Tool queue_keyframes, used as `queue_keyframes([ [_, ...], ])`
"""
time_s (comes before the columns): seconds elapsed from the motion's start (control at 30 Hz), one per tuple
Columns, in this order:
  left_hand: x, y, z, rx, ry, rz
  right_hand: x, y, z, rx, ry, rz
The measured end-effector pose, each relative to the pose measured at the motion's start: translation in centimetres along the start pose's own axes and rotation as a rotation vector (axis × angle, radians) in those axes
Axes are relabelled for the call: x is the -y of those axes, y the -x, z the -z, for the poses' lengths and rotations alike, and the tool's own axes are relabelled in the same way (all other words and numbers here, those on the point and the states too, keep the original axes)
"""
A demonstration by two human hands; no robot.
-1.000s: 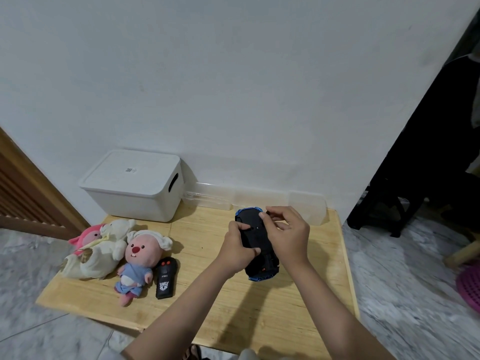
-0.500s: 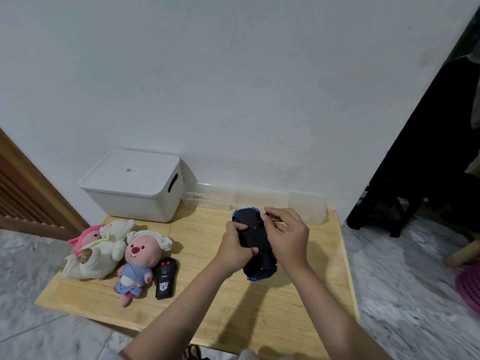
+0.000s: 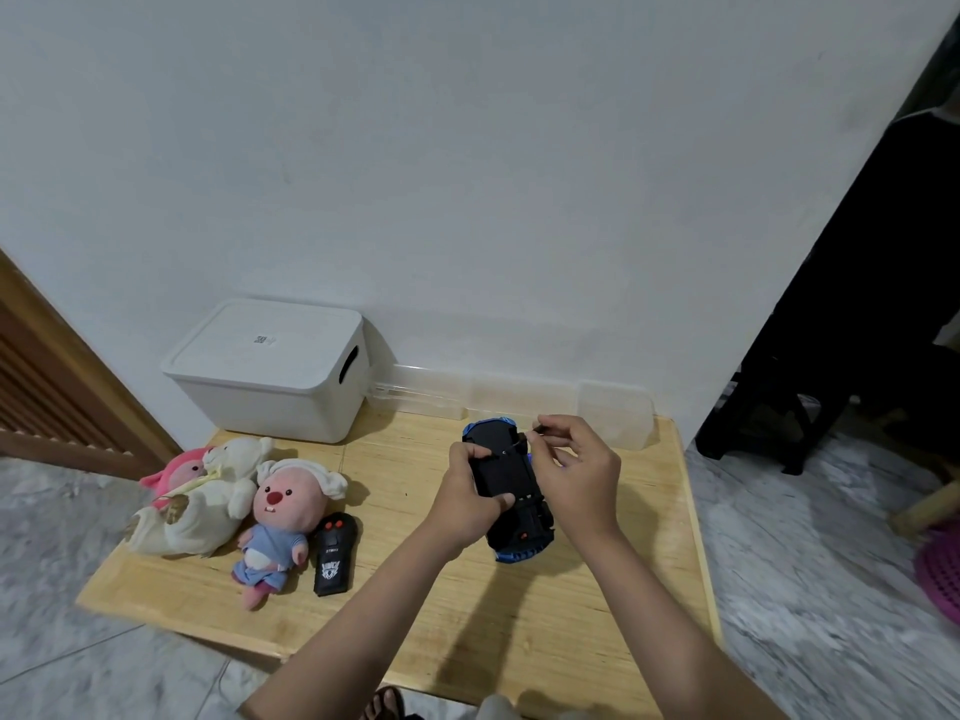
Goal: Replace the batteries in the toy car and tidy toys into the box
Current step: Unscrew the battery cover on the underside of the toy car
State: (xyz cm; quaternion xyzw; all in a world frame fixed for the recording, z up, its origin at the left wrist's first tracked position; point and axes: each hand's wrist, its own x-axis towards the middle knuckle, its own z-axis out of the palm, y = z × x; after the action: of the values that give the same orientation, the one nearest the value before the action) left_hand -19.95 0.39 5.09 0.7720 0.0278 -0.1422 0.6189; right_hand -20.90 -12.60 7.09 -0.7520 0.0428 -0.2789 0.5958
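Above the wooden tabletop (image 3: 597,605), the toy car (image 3: 506,488) is upside down, the left hand (image 3: 467,498) clamped around its underside and the right hand (image 3: 574,472) pinching something small and dark at its far edge. Judging by this, the battery swap is only starting. Tidying remains: the stuffed toys (image 3: 234,493) and remote (image 3: 332,556) lie out, and the white box (image 3: 270,368) is lidded.

Matt black plastic toy car (image 3: 506,485), pale wooden table (image 3: 519,626), smooth white plastic box (image 3: 270,381), fuzzy plush toys (image 3: 208,491)
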Motion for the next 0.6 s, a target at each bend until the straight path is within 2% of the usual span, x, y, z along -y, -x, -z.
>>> queue_keyframes([
  [0.43,1.2,0.2,0.2,0.006,0.064,0.086,-0.6,0.0,0.8,-0.063,-0.044,-0.115],
  [0.6,2.0,0.3,0.7,0.003,0.079,0.126,-2.7,0.3,1.8,-0.141,0.004,-0.282],
])
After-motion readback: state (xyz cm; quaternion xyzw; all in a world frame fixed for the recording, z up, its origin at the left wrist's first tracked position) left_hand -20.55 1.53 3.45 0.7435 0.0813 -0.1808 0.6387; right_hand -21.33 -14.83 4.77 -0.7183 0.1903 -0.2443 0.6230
